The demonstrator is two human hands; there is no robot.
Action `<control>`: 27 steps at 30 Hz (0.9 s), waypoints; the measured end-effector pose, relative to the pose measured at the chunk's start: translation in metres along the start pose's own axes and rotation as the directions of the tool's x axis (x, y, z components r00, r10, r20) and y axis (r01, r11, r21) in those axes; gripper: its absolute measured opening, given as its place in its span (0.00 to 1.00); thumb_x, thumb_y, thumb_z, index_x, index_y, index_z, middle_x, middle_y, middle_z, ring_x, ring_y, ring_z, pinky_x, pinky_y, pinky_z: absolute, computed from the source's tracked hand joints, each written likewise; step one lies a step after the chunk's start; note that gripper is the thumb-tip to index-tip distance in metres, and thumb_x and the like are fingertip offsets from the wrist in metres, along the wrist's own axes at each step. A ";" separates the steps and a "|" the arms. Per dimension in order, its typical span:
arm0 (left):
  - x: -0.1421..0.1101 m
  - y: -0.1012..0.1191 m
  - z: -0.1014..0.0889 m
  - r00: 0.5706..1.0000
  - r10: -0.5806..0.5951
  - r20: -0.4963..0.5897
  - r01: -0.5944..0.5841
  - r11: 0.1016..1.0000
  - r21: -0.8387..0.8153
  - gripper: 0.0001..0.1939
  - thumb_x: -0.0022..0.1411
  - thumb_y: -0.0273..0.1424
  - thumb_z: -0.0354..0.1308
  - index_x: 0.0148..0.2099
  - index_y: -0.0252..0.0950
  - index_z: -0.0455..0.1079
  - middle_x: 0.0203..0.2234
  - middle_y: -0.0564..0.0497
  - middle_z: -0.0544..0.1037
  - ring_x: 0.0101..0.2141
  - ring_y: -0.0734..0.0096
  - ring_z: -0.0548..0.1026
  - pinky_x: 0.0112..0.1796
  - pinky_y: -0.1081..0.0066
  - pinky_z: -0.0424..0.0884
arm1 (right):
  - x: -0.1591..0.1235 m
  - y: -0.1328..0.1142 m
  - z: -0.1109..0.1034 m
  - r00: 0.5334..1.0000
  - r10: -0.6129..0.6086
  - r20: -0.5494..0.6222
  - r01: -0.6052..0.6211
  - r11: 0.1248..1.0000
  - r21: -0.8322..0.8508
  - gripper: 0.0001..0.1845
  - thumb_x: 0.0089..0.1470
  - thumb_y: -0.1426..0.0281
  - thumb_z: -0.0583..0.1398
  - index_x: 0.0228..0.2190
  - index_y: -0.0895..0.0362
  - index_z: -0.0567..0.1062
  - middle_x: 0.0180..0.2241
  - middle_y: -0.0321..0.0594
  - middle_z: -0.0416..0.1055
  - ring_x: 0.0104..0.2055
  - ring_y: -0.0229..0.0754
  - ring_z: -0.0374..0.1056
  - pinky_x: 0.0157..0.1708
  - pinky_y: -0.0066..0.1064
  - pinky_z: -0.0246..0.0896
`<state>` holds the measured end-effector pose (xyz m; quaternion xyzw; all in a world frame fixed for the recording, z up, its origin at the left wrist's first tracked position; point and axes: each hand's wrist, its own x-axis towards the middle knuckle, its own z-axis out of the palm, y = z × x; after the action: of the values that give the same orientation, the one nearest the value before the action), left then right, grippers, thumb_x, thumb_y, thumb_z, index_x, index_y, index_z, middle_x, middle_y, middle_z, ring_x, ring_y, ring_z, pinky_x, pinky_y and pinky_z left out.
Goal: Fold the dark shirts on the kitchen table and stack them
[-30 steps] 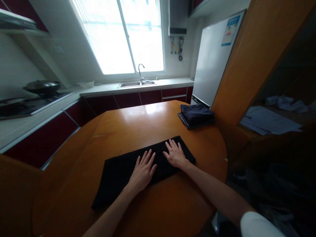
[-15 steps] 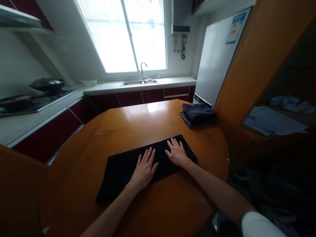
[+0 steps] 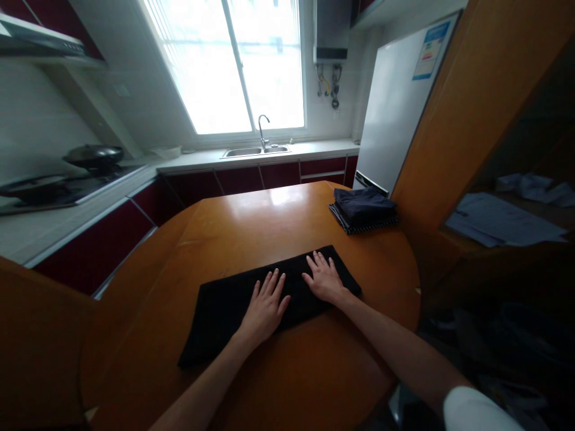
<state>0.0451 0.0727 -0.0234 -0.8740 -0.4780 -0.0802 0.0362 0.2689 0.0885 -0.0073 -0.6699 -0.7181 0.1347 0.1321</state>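
Observation:
A black folded garment (image 3: 220, 317) lies flat in a long strip across the near part of the wooden table (image 3: 251, 230); which kind of garment it is, I cannot tell. My left hand (image 3: 264, 306) rests palm down near its middle, fingers spread and pointing away from me. Further right, my right hand (image 3: 324, 276) also presses flat on the cloth, its fingers apart. Neither hand grips the fabric. Parts of the garment are hidden under both hands and the left forearm.
At the table's far right sits a stack of folded dark clothes (image 3: 365, 208), close to the white refrigerator (image 3: 390, 114). A wooden cabinet with papers (image 3: 503, 218) stands to the right. Beyond the table run a counter with a sink (image 3: 245, 152) and a stove with pans (image 3: 94, 157).
The view has shifted slightly, so everything sits a little further right in the picture. Both hands stay flat on the black garment, which looks unchanged.

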 end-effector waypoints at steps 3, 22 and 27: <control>0.000 0.001 0.001 1.000 -0.012 0.006 0.012 1.000 0.002 0.30 0.75 0.43 0.41 0.73 0.37 0.51 0.72 0.43 0.50 0.70 0.54 0.50 0.65 0.48 0.51 | -0.001 -0.002 -0.001 1.000 -0.003 -0.003 0.003 1.000 0.011 0.36 0.67 0.56 0.49 0.69 0.62 0.55 0.72 0.52 0.42 0.74 0.50 0.35 0.69 0.50 0.27; -0.001 0.000 0.005 1.000 -0.011 0.007 0.011 1.000 -0.021 0.31 0.75 0.43 0.42 0.73 0.36 0.50 0.72 0.43 0.48 0.71 0.55 0.47 0.66 0.48 0.50 | 0.021 0.097 -0.041 0.918 0.374 -0.132 -0.330 0.904 0.271 0.17 0.55 0.70 0.62 0.46 0.64 0.80 0.45 0.53 0.79 0.47 0.48 0.75 0.47 0.32 0.65; -0.002 0.000 0.004 1.000 -0.018 0.012 0.018 1.000 -0.024 0.31 0.75 0.43 0.41 0.74 0.37 0.50 0.72 0.45 0.48 0.71 0.56 0.46 0.66 0.48 0.50 | 0.019 0.094 -0.041 0.928 0.360 -0.096 -0.312 0.891 0.329 0.09 0.54 0.74 0.62 0.34 0.62 0.83 0.37 0.51 0.81 0.41 0.47 0.76 0.42 0.31 0.65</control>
<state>0.0444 0.0722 -0.0281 -0.8704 -0.4851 -0.0811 0.0222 0.3695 0.1142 -0.0042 -0.7637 -0.5486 0.2138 0.2647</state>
